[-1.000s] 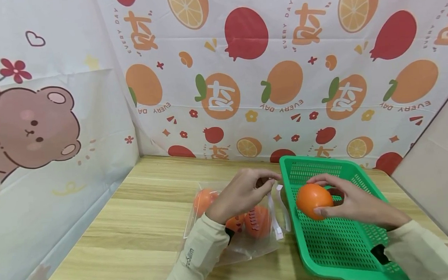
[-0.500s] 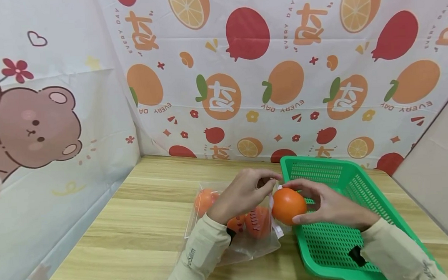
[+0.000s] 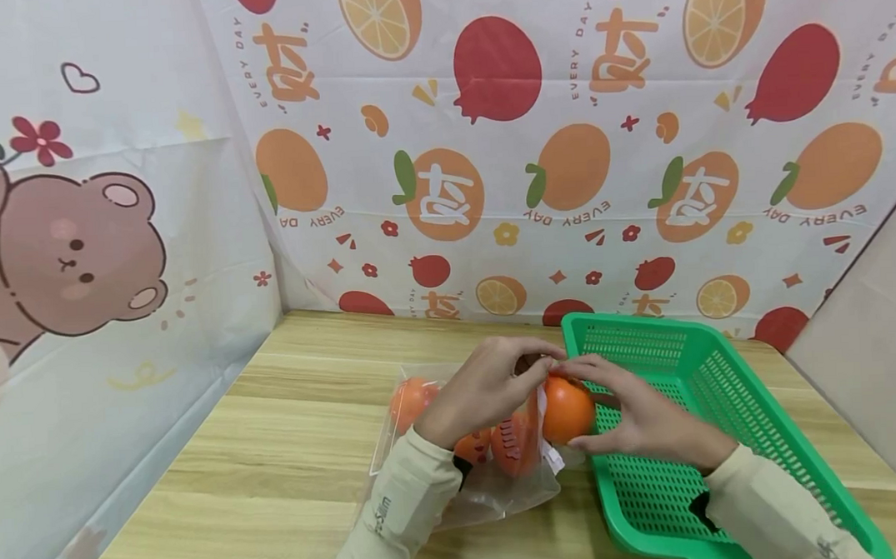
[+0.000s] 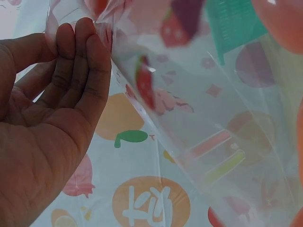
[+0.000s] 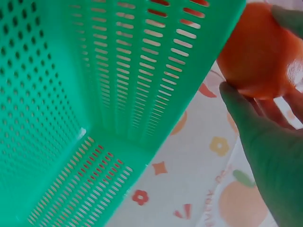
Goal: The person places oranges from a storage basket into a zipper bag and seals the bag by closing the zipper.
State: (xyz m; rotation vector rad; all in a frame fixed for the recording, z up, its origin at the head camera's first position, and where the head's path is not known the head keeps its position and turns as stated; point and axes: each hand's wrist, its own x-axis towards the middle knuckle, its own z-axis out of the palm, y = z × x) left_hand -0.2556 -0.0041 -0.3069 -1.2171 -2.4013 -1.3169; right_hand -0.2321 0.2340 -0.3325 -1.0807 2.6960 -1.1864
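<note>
My left hand [image 3: 490,386] pinches the mouth edge of a clear plastic zip bag [image 3: 495,502] lying on the table; in the left wrist view the thumb and fingers [image 4: 80,61] meet at the bag's [image 4: 189,118] edge. Several orange fruits, one of them [image 3: 407,402] at the far left, lie inside. With thumb and fingers curled round it, my right hand [image 3: 638,421] holds a smooth orange [image 3: 568,414] at the bag's mouth, partly behind the white zip strip. The right wrist view shows this orange [image 5: 260,52] beyond the basket's rim.
A green perforated plastic basket [image 3: 638,335] stands right of the bag, under my right forearm, its rim close to the bag's mouth. Printed cloth [image 3: 504,177] hangs behind the wooden table [image 3: 224,473], and another printed cloth [image 3: 212,206] hangs at the left.
My right hand has carried the orange leftwards from over the basket to the bag's mouth, where the zip strip now covers part of it. My left hand has stayed at the bag's edge.
</note>
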